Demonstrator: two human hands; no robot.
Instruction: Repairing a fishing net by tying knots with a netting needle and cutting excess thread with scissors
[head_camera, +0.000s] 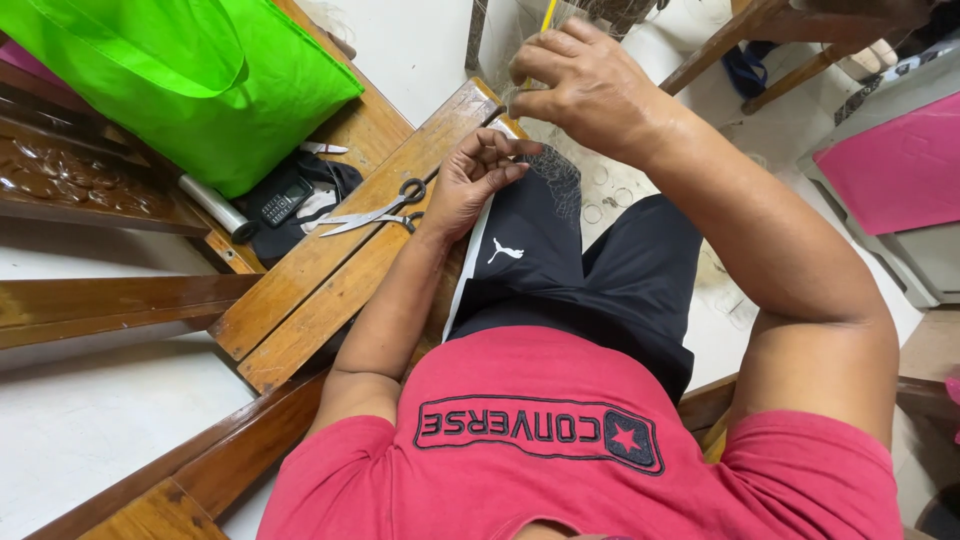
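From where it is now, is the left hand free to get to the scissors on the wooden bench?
Probably yes. The scissors lie uncovered on the bench just beside the left hand, with nothing between them; but its fingers are pinching fine netting, which it would have to release first.

Single head view, steeply downward, close over lap
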